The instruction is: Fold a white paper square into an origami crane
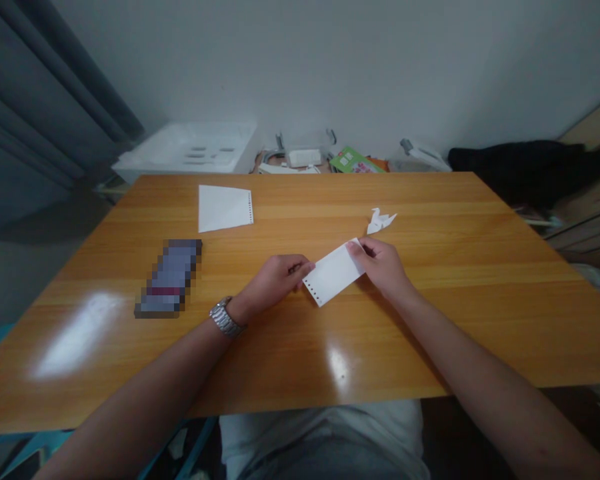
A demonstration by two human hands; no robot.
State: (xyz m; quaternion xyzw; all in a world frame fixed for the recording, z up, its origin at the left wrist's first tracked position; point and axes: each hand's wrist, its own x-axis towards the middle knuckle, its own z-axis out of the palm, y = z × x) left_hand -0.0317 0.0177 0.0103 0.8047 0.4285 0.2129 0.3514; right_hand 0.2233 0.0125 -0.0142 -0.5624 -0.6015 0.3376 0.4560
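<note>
Between my hands is a white sheet of paper (334, 272), a narrow rectangle with a row of punched holes along its lower-left short edge. My left hand (283, 275) pinches the sheet near its left corner; a metal watch (226, 316) is on that wrist. At the upper right end my right hand (383, 263) grips the sheet, thumb on top and fingers behind. The paper is tilted and held just above the wooden table (290, 360). Just beyond my right hand stands a folded white paper crane (381, 221).
Another white sheet (225, 208) with a perforated edge lies at the back left. A pixelated phone-like object (170, 279) rests on the left. Behind the table are a white plastic tray (190, 150), a green booklet (354, 161) and dark cloth (525, 170).
</note>
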